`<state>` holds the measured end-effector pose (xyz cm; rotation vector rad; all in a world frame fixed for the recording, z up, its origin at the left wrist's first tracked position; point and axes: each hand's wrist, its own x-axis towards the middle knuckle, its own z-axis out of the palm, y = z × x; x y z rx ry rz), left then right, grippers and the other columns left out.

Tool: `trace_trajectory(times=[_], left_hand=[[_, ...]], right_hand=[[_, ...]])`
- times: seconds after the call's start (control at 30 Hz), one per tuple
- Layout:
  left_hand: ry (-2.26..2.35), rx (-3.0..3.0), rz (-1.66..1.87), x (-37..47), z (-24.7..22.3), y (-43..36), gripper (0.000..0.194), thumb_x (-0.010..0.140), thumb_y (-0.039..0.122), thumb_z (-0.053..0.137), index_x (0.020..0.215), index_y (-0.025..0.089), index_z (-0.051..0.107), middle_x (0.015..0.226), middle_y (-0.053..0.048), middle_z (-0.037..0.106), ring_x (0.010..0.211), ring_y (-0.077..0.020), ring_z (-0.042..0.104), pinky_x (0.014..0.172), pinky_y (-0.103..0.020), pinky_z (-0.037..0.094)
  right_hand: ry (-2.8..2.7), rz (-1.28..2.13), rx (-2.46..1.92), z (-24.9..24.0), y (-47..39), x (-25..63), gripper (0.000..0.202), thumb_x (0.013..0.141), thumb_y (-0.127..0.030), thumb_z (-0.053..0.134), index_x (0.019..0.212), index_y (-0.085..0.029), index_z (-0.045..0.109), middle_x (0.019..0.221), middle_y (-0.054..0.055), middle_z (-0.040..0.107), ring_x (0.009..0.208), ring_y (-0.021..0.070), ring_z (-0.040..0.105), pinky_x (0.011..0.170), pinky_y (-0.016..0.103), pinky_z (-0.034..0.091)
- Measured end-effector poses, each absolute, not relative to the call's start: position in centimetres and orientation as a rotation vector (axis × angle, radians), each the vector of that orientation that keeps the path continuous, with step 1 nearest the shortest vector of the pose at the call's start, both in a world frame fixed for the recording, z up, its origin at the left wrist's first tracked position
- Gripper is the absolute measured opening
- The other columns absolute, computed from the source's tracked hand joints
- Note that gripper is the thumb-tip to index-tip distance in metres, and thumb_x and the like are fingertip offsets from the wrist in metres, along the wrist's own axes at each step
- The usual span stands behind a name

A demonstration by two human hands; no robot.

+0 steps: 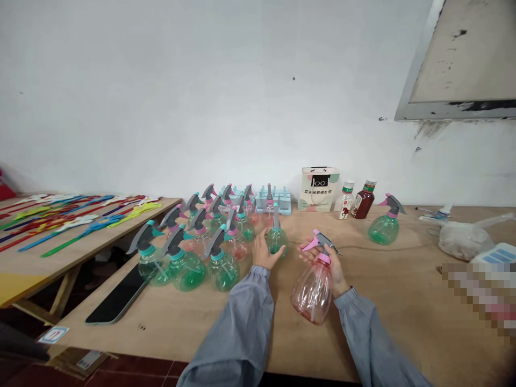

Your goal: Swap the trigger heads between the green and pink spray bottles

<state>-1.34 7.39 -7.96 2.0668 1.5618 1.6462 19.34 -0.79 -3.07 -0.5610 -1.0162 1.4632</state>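
My right hand [332,266] is wrapped round the neck of a clear pink spray bottle [312,293] with a grey and pink trigger head, tilted over the wooden table [363,333]. My left hand [266,250] has its fingers apart, beside a green spray bottle [278,236] with a teal collar; whether it touches that bottle is unclear. To the left of it several green and pink spray bottles [187,269] stand close together, with grey trigger heads. Another green bottle [382,230] with a pink collar stands apart at the right.
Along the wall are a light blue rack [282,201], a paper bag [318,191] and two capped bottles [363,201]. A phone [116,301] lies front left. At right sits a plastic bag [463,240]. Colourful strips [80,228] cover another table.
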Motion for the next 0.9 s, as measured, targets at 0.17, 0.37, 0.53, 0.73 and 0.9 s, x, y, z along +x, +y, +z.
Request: trace_trajectory(times=[0.17,0.37,0.53,0.73,0.9], left_hand=[[1.602,2.002,1.695,-1.0,-7.7,7.0,0.073,0.067,0.04,0.078,0.131,0.021,0.048,0.126,-0.014,0.055,0.122,-0.0318,0.055,0.105,-0.049,0.044],[1.48,2.045,1.745,-1.0,-8.2,7.4,0.072,0.071,0.037,0.075,0.134,0.02,0.045,0.126,-0.013,0.056,0.12,-0.0293,0.055,0.105,-0.047,0.045],[1.464,2.076,1.795,-1.1,-8.8,7.8,0.073,0.071,0.035,0.076,0.134,0.02,0.044,0.124,-0.013,0.057,0.118,-0.0295,0.057,0.102,-0.048,0.047],[1.487,2.073,1.829,-1.0,-9.0,8.0,0.073,0.071,0.036,0.076,0.134,0.019,0.044,0.123,-0.015,0.057,0.117,-0.0304,0.057,0.101,-0.049,0.048],[1.498,2.066,1.8,-1.0,-9.0,8.0,0.074,0.072,0.037,0.075,0.136,0.02,0.043,0.125,-0.014,0.056,0.119,-0.0301,0.056,0.102,-0.048,0.047]], right_hand=[[-0.994,1.494,-0.511,-3.5,-0.7,19.5,0.051,0.08,-0.066,0.06,0.112,-0.028,0.069,0.105,0.009,0.076,0.121,0.0337,0.063,0.106,0.06,0.046],[-0.945,1.519,-0.498,-3.6,-0.9,19.5,0.047,0.077,-0.064,0.067,0.104,-0.026,0.072,0.099,0.007,0.077,0.116,0.033,0.066,0.106,0.058,0.047],[-0.866,1.498,-0.548,-3.2,-1.0,19.2,0.044,0.071,-0.062,0.074,0.098,-0.026,0.073,0.092,0.005,0.077,0.103,0.0299,0.071,0.09,0.046,0.058],[-0.912,1.425,-0.713,-2.8,-1.4,18.8,0.047,0.06,-0.058,0.084,0.091,-0.024,0.072,0.086,0.003,0.078,0.079,0.0214,0.073,0.062,0.027,0.054],[-0.979,1.421,-0.739,-2.2,-1.9,18.6,0.037,0.06,-0.045,0.085,0.085,-0.022,0.07,0.088,0.005,0.078,0.076,0.0206,0.073,0.057,0.024,0.049]])
